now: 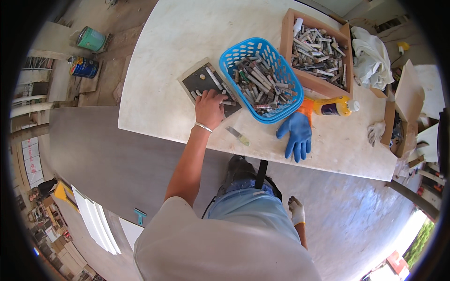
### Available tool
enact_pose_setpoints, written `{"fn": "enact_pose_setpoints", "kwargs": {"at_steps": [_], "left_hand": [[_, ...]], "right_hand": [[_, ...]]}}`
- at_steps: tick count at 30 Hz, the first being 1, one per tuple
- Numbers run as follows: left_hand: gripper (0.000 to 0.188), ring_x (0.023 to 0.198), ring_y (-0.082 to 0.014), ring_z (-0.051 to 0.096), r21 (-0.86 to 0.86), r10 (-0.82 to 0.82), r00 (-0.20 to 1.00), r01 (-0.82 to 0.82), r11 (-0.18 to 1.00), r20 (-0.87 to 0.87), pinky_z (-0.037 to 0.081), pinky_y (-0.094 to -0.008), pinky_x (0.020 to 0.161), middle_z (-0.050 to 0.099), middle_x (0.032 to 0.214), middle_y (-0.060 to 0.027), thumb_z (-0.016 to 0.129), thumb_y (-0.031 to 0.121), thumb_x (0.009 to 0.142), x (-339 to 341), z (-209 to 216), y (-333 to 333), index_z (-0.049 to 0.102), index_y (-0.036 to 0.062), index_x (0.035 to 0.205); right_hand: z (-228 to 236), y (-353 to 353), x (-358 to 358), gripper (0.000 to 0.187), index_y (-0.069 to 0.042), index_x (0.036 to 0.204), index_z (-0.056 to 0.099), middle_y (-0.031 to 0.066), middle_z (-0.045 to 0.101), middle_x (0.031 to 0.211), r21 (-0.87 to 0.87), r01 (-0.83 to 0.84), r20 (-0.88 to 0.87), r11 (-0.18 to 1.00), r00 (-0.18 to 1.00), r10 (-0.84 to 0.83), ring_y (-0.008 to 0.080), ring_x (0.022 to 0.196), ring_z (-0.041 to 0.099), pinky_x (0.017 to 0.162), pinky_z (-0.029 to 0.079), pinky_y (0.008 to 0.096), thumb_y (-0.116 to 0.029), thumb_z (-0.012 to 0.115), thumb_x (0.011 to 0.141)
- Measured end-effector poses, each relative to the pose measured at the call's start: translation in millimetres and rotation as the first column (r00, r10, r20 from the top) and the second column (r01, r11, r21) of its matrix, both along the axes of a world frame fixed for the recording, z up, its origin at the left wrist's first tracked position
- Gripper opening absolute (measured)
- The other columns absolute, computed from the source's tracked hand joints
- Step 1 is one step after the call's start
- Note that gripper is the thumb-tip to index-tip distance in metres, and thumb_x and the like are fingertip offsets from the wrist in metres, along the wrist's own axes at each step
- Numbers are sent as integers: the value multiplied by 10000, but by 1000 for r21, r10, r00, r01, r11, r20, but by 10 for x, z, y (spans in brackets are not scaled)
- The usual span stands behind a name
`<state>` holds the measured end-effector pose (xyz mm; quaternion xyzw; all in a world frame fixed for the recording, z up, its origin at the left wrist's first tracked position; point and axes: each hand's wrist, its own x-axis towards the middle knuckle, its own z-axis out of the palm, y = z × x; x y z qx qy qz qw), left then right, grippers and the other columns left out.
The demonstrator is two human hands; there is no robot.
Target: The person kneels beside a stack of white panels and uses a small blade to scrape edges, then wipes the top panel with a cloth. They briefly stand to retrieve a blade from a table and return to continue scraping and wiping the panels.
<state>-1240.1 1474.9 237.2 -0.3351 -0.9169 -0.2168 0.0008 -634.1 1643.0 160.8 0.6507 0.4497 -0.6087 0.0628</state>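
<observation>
left grip over dark tray | blue basket beside it, holding sticks | right grip gloved, low

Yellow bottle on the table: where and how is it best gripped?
Probably around the body of the yellow bottle, from the near side, perhaps with the right hand. It lies on its side, cap to the right. The orange-and-blue glove lies at its left end and the wooden box stands beyond it, so the near side looks easiest.

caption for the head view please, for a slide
Left hand at sticks on a dark board beside a blue basket; gloved right hand hanging low.
</observation>
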Motion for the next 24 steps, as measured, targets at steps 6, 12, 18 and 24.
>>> {"fn": "enact_pose_setpoints", "kwargs": {"at_steps": [6, 12, 18, 24], "left_hand": [[338, 931, -213, 617, 394, -58, 967, -47, 918, 250, 522, -341, 823, 653, 1000, -50, 802, -54, 845, -139, 120, -124, 786, 104, 1143], [187, 833, -93, 582, 595, -137, 867, -205, 777, 478, 479, -249, 763, 677, 1014, -22, 778, -33, 969, 8, 423, -259, 756, 2, 1151], [180, 887, -99, 624, 730, -301, 814, -204, 653, 497, 502, -254, 791, 723, 1033, -59, 812, 5, 974, 64, 625, -310, 736, -21, 1135], [212, 797, -92, 639, 731, -264, 836, -216, 647, 481, 518, -247, 726, 729, 964, -54, 868, 13, 927, 69, 758, -300, 722, -18, 1077]], "right_hand": [[-71, 52, -32, 485, 13, 1469, 671, 94, 748, 1294, -31, 45, 25, 998, 999, -45, 144, 982, 677, 754, 500, 268, -173, 654, 1021], [-146, 97, -89, 484, 5, 1463, 680, 84, 751, 1278, -35, 39, 39, 999, 999, -38, 131, 976, 678, 756, 496, 260, -185, 653, 1019], [-73, 155, -219, 498, 8, 1464, 680, 79, 756, 1268, -26, -18, 8, 999, 1000, 18, 106, 940, 646, 756, 488, 261, -187, 636, 1008], [-11, 99, -278, 511, 25, 1479, 661, 89, 754, 1302, 4, 7, 12, 1000, 1000, -7, 107, 952, 647, 777, 491, 258, -157, 623, 1003]]}}
